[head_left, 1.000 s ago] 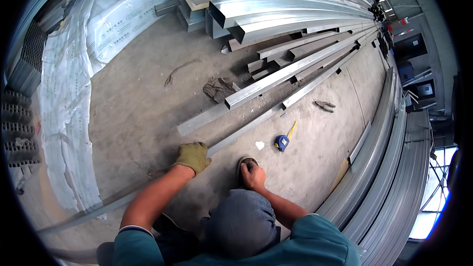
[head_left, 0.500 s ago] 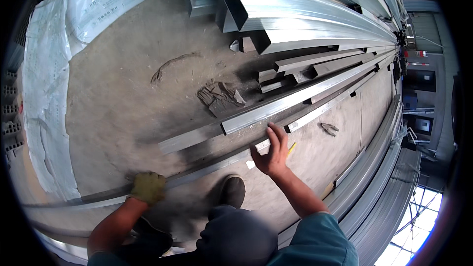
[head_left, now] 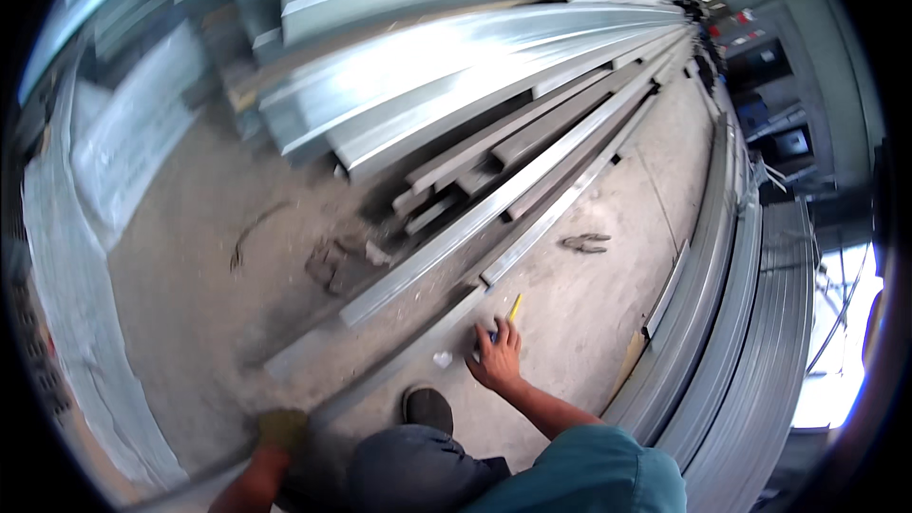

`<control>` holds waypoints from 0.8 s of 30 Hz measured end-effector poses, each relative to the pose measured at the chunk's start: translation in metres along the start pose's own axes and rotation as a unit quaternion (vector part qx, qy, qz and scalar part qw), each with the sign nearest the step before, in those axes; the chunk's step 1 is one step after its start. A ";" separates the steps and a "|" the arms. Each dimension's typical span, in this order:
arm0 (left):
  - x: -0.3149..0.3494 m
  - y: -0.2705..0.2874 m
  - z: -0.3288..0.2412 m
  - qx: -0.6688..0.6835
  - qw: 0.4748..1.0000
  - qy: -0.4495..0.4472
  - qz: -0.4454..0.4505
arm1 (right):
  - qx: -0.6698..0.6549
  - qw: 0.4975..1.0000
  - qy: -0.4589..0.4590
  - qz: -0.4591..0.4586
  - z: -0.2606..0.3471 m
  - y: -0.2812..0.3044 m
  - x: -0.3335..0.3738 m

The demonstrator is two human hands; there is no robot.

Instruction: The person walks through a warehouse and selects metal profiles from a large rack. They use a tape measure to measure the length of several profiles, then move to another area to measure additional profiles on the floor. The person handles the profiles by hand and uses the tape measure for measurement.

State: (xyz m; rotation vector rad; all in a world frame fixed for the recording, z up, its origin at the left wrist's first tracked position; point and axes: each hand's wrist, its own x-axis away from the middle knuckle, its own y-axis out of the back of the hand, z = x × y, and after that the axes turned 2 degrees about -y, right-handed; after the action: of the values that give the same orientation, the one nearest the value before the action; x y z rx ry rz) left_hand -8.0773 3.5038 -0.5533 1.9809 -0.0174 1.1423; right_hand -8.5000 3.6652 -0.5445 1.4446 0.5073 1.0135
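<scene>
My left hand [head_left: 282,430], in an olive-green work glove, is closed around a long grey metal bar [head_left: 385,372] at the lower left; motion blur hides its fingers' detail. My bare right hand [head_left: 496,356] is beside the bar's far end, low over the concrete. Its curled fingers are on a small blue object [head_left: 493,335], mostly covered by them. Just beyond the fingertips, a thin yellow strip [head_left: 516,307] points away from me. A small white scrap [head_left: 443,359] lies left of this hand.
Several steel channels [head_left: 570,147] lie lengthwise ahead, beside large shiny profiles [head_left: 408,62]. Pliers [head_left: 584,243] rest on the concrete. Stacked long profiles [head_left: 698,323] run along the right. Crumpled dark material [head_left: 328,264] and plastic sheeting [head_left: 85,313] are at left. My shoe [head_left: 427,408] stands near the bar.
My right hand has come down from an open, spread pose and its fingers have curled onto the small blue object. My left hand stays at the bar. The whole view has shifted and turned.
</scene>
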 end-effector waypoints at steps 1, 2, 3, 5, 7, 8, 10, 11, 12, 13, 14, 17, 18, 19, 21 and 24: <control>-0.002 0.002 -0.002 0.002 1.000 -0.003 0.017 | -0.003 0.999 -0.025 0.046 -0.018 -0.008 0.008; -0.005 0.001 -0.003 0.008 0.999 -0.031 0.015 | -0.005 1.000 -0.008 0.027 -0.031 -0.014 0.014; -0.004 0.008 -0.003 0.007 0.999 -0.047 0.011 | -0.004 0.999 -0.029 0.044 -0.032 -0.011 0.017; 0.002 0.031 -0.008 0.004 0.996 -0.041 0.079 | -0.057 0.994 -0.070 0.056 -0.027 -0.002 0.012; 0.002 0.035 -0.005 -0.010 0.992 -0.009 0.122 | -0.098 0.990 -0.081 0.061 -0.002 0.010 0.010; 0.006 0.044 -0.007 -0.012 0.990 0.000 0.143 | -0.106 0.991 -0.071 0.048 0.013 0.032 0.007; 0.037 0.084 -0.022 -0.007 0.990 0.034 0.136 | -0.152 0.985 -0.070 0.041 0.045 0.087 0.015; 0.054 0.105 -0.031 -0.005 0.990 0.047 0.136 | -0.191 0.978 -0.073 0.044 0.063 0.115 0.018; 0.071 0.123 -0.040 0.014 0.992 0.050 0.115 | -0.227 0.970 -0.076 0.040 0.075 0.147 0.023; 0.091 0.135 -0.047 0.031 0.993 0.057 0.094 | -0.262 0.961 -0.074 0.045 0.086 0.173 0.028; 0.109 0.150 -0.056 0.048 0.994 0.061 0.074 | -0.297 0.951 -0.073 0.048 0.090 0.195 0.036; 0.198 0.220 -0.086 0.034 0.995 0.084 0.038 | -0.334 0.938 -0.042 0.085 0.098 0.269 0.076; 0.231 0.245 -0.094 0.043 0.995 0.092 0.024 | -0.379 0.916 -0.074 0.114 0.108 0.304 0.090; 0.262 0.275 -0.103 0.054 0.994 0.098 0.013 | -0.415 0.900 -0.073 0.112 0.110 0.331 0.108; 0.326 0.325 -0.123 0.083 0.991 0.108 -0.009 | -0.407 0.905 -0.046 0.118 0.097 0.359 0.148; 0.400 0.395 -0.155 0.113 0.989 0.088 -0.021 | -0.447 0.845 -0.254 0.143 0.060 0.398 0.239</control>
State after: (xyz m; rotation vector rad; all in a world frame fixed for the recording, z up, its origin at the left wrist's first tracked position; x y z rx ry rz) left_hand -8.1064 3.4935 0.0292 2.0580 0.2546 1.3374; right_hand -8.4299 3.7582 -0.0912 0.8611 -0.5479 0.8559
